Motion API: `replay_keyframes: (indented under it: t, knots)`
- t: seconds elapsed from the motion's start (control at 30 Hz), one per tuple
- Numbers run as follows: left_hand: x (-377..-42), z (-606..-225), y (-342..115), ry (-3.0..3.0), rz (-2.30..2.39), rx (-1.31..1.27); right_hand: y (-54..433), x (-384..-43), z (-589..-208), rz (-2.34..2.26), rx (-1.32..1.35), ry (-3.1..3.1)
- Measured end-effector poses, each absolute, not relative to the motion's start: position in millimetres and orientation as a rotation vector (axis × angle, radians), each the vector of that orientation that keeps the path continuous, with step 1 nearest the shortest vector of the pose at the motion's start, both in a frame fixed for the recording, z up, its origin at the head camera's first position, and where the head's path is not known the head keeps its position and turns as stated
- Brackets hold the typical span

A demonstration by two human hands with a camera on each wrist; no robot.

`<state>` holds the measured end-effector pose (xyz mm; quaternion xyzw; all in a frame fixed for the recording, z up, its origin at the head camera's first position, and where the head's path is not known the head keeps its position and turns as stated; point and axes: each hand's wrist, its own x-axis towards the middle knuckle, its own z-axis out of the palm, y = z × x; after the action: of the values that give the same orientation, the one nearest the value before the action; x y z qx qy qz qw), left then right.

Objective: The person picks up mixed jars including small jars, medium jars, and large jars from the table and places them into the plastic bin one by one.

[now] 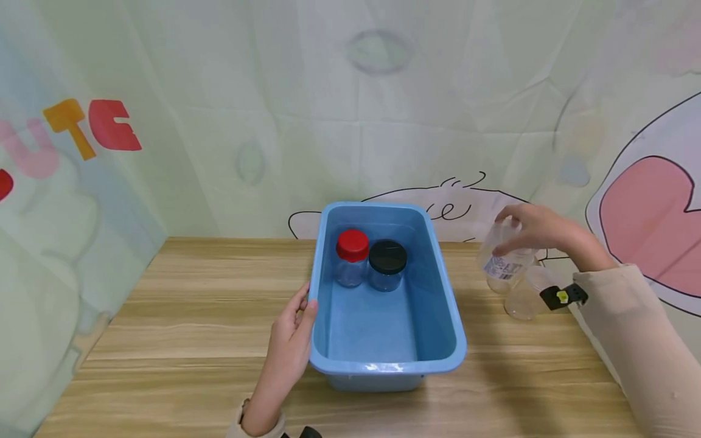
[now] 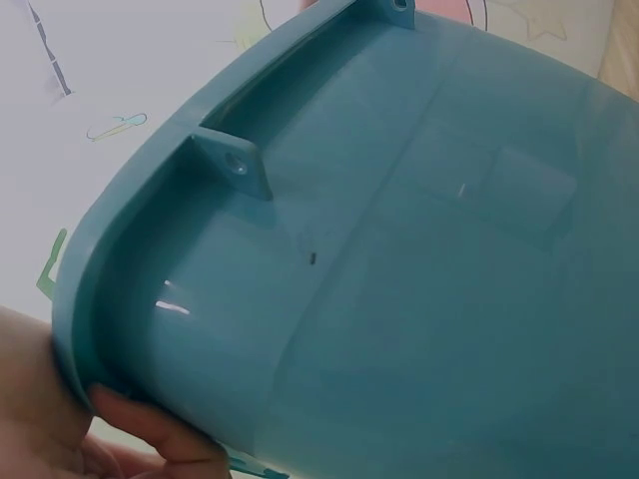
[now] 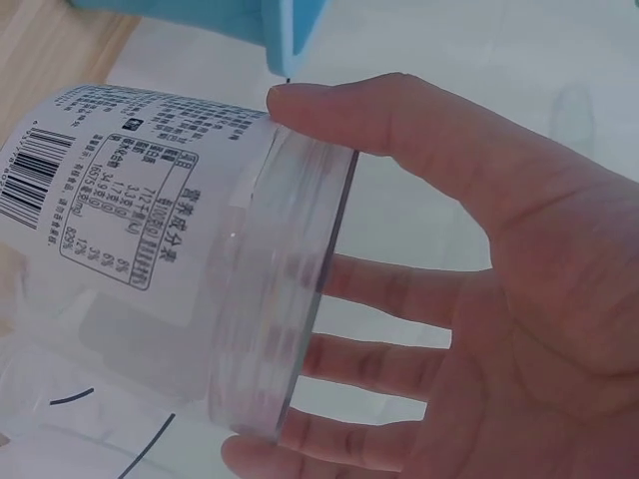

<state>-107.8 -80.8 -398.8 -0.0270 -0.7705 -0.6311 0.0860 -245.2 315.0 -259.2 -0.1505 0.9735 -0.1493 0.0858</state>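
R hand [image 1: 539, 228] has a clear plastic cylindrical jar w/ a white printed label [image 1: 502, 267], gripped by its top end: thumb on one side, fingers spread round the other, so a pretty wide grip. Jar's tilted, body sticking out below the fingers, just right of the light-blue rectangular plastic tub [image 1: 369, 331].

Label text, per the R wrist cam: black barcode [image 3: 35, 178], then a boxed table [image 3: 130, 215] headed 营养成分表 (nutrition facts), w/ figs like 712, 34.9 and some % values. Rest of the print's too small to read tbh.

L hand [image 1: 292, 334] is curled on the tub's left rim, thumb up top, fingers underneath.

Inside the tub, side by side: clear jar w/ red lid [image 1: 352, 258] and clear jar w/ black lid [image 1: 387, 264]. Another clear jar [image 1: 519, 305] is on the wood-grain table [image 1: 219, 316] just below the held one. Pale green backdrop [image 1: 306, 91] has big letters U, T, E.
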Motion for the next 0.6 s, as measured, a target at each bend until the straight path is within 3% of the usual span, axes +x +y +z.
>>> replay_keyframes:
  t: [0.6]
  knots:
    - [-107.0, -397.6, -80.7, -2.307, -1.888, -0.088, 309.1, -245.3, -243.5, -0.445, -0.473, 2.888]
